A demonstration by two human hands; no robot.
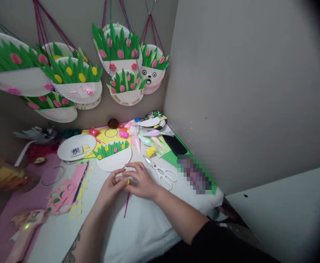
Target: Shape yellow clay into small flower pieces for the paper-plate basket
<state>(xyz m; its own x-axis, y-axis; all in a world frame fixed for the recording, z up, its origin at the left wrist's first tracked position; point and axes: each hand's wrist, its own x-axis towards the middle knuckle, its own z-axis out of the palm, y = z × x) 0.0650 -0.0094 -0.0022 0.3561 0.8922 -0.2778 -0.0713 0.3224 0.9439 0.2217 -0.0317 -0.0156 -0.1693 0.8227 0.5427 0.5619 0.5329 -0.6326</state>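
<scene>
- Pinched in the left hand (116,182), between thumb and fingers: a small yellow piece (128,181), long axis too hidden to tell.
- Set at 3 o'clock from the left hand, 9 o'clock from the right hand (142,181); near both.
- Right fingers curved, thumb close to the piece; gripping or merely touching, cannot tell.
- At 12 o'clock from the left hand, 10 from the right, nearer the left: paper-plate basket (115,161), straight edge running 8 to 2 o'clock.
- At 2 o'clock from the right hand: white-handled scissors (157,167) on the worktop (146,226), blades toward 10.
</scene>
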